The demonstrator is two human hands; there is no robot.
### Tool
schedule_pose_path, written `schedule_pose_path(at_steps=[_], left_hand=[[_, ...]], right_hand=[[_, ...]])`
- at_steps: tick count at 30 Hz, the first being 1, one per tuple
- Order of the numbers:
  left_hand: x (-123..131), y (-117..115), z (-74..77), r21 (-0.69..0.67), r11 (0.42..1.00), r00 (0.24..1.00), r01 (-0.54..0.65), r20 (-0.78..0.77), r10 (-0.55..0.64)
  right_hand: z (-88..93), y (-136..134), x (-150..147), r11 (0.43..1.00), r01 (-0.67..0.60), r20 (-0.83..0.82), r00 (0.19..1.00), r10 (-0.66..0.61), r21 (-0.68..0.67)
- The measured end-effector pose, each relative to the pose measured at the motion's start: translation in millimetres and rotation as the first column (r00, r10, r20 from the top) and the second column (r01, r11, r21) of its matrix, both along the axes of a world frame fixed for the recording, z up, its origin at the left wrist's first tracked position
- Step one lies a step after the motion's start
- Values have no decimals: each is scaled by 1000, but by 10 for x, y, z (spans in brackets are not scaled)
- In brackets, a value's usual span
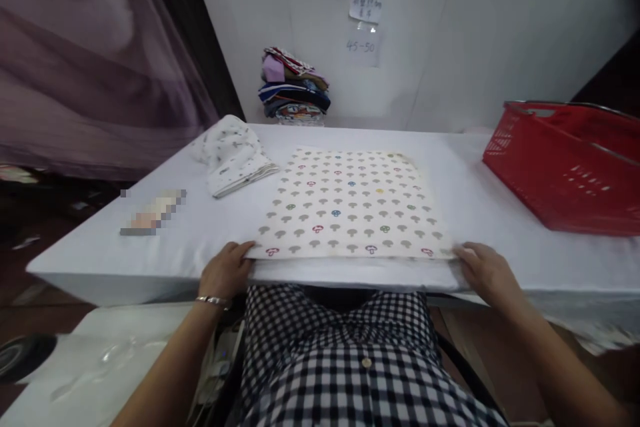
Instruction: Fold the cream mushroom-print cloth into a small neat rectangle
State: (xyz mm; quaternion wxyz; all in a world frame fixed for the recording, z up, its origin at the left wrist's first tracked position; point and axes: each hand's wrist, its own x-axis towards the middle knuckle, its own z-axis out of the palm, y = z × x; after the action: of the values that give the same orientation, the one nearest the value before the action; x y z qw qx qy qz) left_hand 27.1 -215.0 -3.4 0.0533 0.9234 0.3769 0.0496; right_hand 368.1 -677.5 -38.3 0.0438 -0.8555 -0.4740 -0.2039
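A white cloth (350, 203) printed with grey and coloured mushrooms lies flat on the white table. My left hand (227, 270) pinches its near left corner. At the near right corner, my right hand (487, 270) has its fingers closed on the same cloth. The cloth's near edge runs straight between both hands, close to the table's front edge. To the left, a second white cloth (233, 153) with small dark prints lies bunched at the back and folded at its front end.
A red plastic basket (565, 173) stands at the right of the table (220, 233). Folded fabrics (295, 87) are stacked by the wall at the back. A blurred-out flat item (153, 212) lies at the left. Paper notes (365, 7) hang on the wall.
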Motion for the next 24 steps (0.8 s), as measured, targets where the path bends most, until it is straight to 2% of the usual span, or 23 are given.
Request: schedule_pose_path(at_steps=[3,7,11,14,18,24], left_hand=[[-25,-51,-55,101,990,989,100,102,-110],[98,-200,-99,241,933,935,269,167,-313],[294,-322,-100,242,877,865,415,194,-463],[361,-333,-122,200,891,867,408,221,-446],[338,-321,-190,181,909,884,375,226,-409],[325,-353,-167,259,910,877,325,277,-392]], right_hand=[[23,230,-100,991,-110,-6,994,111,81],[58,747,-350,926,-342,-93,929,359,160],[89,1170,-535,910,-388,-152,900,408,145],[75,1284,-575,927,-337,-184,913,365,168],[42,1263,-594,939,-282,-251,912,326,196],[115,1269,-600,943,-246,-224,929,295,224]])
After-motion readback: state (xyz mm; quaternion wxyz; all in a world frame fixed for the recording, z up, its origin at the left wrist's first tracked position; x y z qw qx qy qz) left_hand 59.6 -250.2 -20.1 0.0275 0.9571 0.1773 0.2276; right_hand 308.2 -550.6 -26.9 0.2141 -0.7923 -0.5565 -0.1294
